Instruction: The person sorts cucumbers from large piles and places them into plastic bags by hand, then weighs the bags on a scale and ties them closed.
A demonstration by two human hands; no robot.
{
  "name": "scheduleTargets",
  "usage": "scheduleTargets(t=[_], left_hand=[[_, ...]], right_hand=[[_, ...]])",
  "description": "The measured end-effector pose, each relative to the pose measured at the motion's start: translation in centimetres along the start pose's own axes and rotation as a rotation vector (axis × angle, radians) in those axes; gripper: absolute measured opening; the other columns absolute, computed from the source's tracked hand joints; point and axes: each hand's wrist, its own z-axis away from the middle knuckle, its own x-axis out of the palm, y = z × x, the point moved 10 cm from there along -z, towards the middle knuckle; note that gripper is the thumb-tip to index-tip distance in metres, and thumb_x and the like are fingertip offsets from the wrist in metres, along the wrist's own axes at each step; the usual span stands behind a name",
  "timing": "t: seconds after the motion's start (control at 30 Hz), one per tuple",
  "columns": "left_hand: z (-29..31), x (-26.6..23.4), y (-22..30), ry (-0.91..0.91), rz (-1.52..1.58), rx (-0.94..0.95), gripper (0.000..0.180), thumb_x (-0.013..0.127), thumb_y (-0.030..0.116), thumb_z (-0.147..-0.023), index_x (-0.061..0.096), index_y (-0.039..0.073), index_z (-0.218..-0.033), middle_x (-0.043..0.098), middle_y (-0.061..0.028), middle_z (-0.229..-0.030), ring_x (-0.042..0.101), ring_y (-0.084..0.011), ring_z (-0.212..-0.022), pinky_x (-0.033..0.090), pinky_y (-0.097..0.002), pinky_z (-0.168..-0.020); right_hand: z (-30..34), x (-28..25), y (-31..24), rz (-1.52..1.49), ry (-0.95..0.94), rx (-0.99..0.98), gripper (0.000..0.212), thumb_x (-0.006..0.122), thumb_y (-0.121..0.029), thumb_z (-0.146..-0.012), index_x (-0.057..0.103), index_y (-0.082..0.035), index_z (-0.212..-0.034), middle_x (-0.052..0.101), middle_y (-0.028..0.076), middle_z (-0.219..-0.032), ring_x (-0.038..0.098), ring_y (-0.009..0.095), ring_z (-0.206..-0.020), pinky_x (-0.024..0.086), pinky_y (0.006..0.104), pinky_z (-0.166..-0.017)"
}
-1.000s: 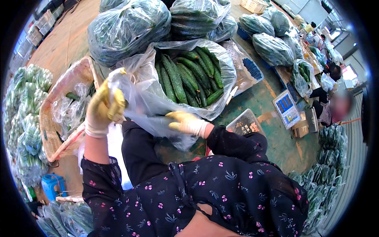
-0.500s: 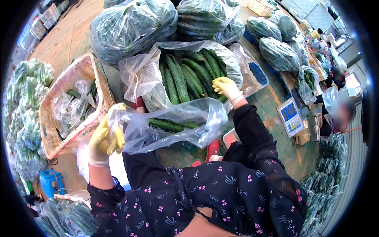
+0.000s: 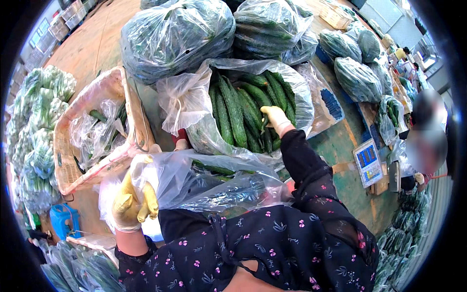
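My left hand, in a yellowish glove, is closed on the mouth of a clear plastic bag held low in front of me. Through the film of that bag a green cucumber shows. Beyond it, a large open clear sack is filled with long ridged cucumbers. Over their near right part, my gloved right hand reaches in, fingers curled round the end of one cucumber. Most of that cucumber is hidden among the others.
At left stands an orange-white plastic crate with loose film and a few cucumbers. Full sacks rise behind the open one. A digital scale is at right, a blue container at lower left. Other people are at far right.
My right hand has moved from the open sack's right edge in among the cucumbers and closed on one. My left hand and the held bag are slightly lower. The whole view has shifted somewhat.
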Motion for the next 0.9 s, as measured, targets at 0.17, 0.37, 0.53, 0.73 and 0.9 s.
scheduleTargets(t=[0.17, 0.37, 0.53, 0.73, 0.9], left_hand=[[-0.3, 2.2, -1.0, -0.101, 0.126, -0.033, 0.091, 0.073, 0.031, -0.08, 0.018, 0.002, -0.145, 0.066, -0.0256, -0.078, 0.059, -0.0176, -0.042, 0.053, -0.0293, -0.045], [-0.8, 5.9, -2.2, -0.258, 0.141, -0.046, 0.089, 0.068, 0.031, -0.084, 0.012, 0.005, -0.148, 0.063, -0.0288, -0.091, 0.06, -0.0203, -0.049, 0.056, -0.0363, -0.054], [-0.5, 9.1, -3.0, -0.338, 0.169, -0.05, 0.09, 0.064, 0.033, -0.086, 0.007, 0.004, -0.15, 0.059, -0.0321, -0.099, 0.059, -0.0221, -0.053, 0.057, -0.0394, -0.056], [0.4, 7.3, -0.9, -0.26, 0.093, 0.022, 0.092, 0.062, 0.043, -0.086, 0.009, 0.006, -0.152, 0.058, -0.026, -0.104, 0.052, -0.0167, -0.046, 0.051, -0.0344, -0.043], [1.0, 2.3, -1.0, -0.134, 0.13, 0.016, 0.084, 0.056, 0.043, -0.091, 0.012, 0.004, -0.151, 0.058, -0.0253, -0.107, 0.056, -0.019, -0.052, 0.051, -0.0359, -0.048]], right_hand=[[9.3, 2.1, 0.1, -1.082, -0.46, 0.177, 0.035, 0.054, -0.024, -0.096, 0.054, 0.004, -0.115, 0.066, 0.01, -0.085, 0.062, 0.02, -0.067, 0.055, 0.0329, -0.06], [26.0, 6.3, -8.6, -1.149, -1.017, -0.107, 0.062, 0.066, -0.014, -0.088, 0.037, 0.001, -0.14, 0.063, 0.007, -0.105, 0.061, 0.023, -0.1, 0.054, 0.0482, -0.086], [29.9, 13.9, -8.0, -0.919, -1.055, -0.161, 0.051, 0.071, 0.001, -0.077, 0.052, 0.002, -0.124, 0.064, 0.011, -0.107, 0.062, 0.024, -0.1, 0.05, 0.052, -0.093], [18.9, 14.2, 0.6, 0.003, -0.479, -0.494, 0.056, 0.063, 0.0, -0.069, 0.055, 0.002, -0.125, 0.066, 0.015, -0.11, 0.061, 0.025, -0.104, 0.047, 0.0334, -0.093], [14.1, 10.3, 6.4, 0.648, -0.267, -0.53, 0.063, 0.059, -0.013, -0.071, 0.051, 0.002, -0.131, 0.063, 0.027, -0.112, 0.063, 0.033, -0.103, 0.048, 0.0375, -0.088]])
